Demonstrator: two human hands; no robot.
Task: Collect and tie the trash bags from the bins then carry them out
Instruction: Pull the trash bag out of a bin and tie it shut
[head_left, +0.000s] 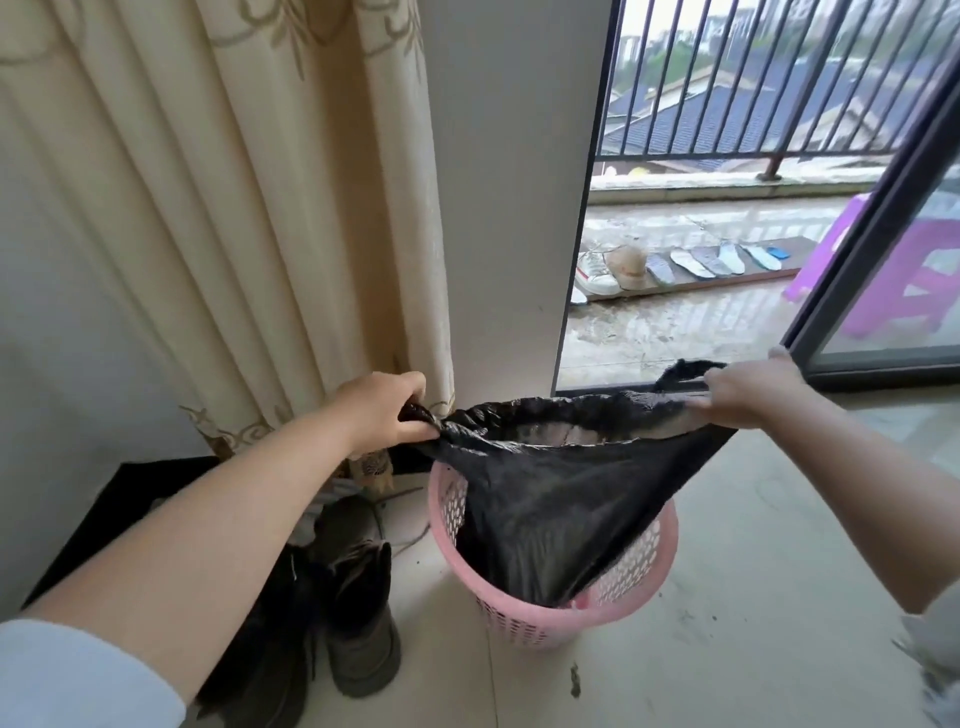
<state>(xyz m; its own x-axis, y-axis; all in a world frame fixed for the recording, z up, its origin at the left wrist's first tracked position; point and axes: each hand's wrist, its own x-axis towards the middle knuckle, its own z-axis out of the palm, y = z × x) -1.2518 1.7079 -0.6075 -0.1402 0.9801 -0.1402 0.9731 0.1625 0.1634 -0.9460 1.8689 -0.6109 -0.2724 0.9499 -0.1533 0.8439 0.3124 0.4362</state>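
Note:
A black trash bag (550, 499) hangs stretched wide above a pink perforated plastic bin (639, 571) on the tiled floor, its lower part still down inside the bin. My left hand (384, 410) grips the bag's left rim in a fist. My right hand (753, 392) pinches the right rim, with a flap of plastic sticking up behind it. The bag's mouth gapes open between my hands, and something pale shows inside it.
A cream curtain (234, 208) hangs behind at the left. Dark boots (358, 613) and a black board stand left of the bin. At the right, an open sliding door (872, 249) leads to a balcony with shoes, insoles, a purple stool (893, 280) and railings.

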